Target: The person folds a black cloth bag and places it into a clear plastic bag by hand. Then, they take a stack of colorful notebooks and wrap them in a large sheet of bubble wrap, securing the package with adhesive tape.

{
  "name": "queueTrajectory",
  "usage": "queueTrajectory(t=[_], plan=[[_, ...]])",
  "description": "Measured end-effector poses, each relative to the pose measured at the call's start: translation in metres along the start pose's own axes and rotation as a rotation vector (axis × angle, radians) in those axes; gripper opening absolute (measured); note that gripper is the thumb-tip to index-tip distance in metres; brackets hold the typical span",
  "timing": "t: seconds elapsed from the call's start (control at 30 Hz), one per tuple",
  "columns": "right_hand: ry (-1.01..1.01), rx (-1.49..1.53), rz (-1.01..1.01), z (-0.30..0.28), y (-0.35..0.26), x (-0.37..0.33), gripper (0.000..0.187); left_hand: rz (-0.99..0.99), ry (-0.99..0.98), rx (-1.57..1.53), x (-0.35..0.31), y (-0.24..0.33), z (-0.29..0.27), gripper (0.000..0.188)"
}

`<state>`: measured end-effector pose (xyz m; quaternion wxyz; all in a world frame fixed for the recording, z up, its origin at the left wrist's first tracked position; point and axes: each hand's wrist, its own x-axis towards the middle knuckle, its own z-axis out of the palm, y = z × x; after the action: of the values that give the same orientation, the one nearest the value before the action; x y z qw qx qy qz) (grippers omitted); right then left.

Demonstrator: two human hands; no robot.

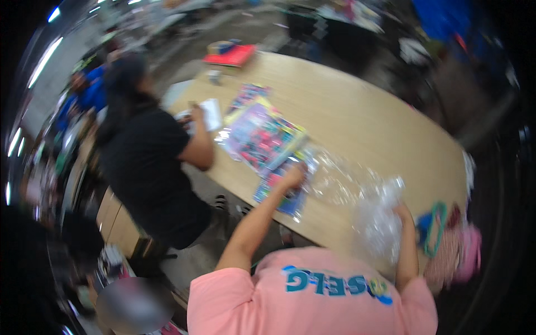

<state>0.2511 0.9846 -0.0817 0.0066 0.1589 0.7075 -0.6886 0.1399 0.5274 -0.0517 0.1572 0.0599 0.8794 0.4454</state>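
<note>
My left hand is closed over a blue, colourful flat packet in shiny clear wrap near the table's front edge. Motion blur smears its fingers. Just beyond lies a stack of bright printed packets in pink, purple and yellow. My right hand grips the right side of a crumpled clear plastic bag. More loose clear plastic stretches across the table between my two hands.
The long pale wood table carries a red box at its far left end. Left of me a person in black leans over white paper. Pink bags and a green-edged item sit at the right.
</note>
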Motion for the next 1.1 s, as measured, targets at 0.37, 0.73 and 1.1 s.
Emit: queueTrajectory(t=[0.37, 0.73, 1.1], plan=[[0.252, -0.163, 0.186, -0.031, 0.020, -0.075, 0.056, 0.223, 0.146, 0.375, 0.065, 0.042, 0.004, 0.036], [0.589, 0.097, 0.243, -0.009, 0.015, -0.170, 0.045, 0.239, 0.463, 0.407, 0.087, 0.059, 0.004, 0.030], [0.615, -0.003, 0.316, -0.074, 0.107, -0.281, 0.059, 0.637, -0.192, 0.806, 0.068, 0.076, 0.138, 0.089]])
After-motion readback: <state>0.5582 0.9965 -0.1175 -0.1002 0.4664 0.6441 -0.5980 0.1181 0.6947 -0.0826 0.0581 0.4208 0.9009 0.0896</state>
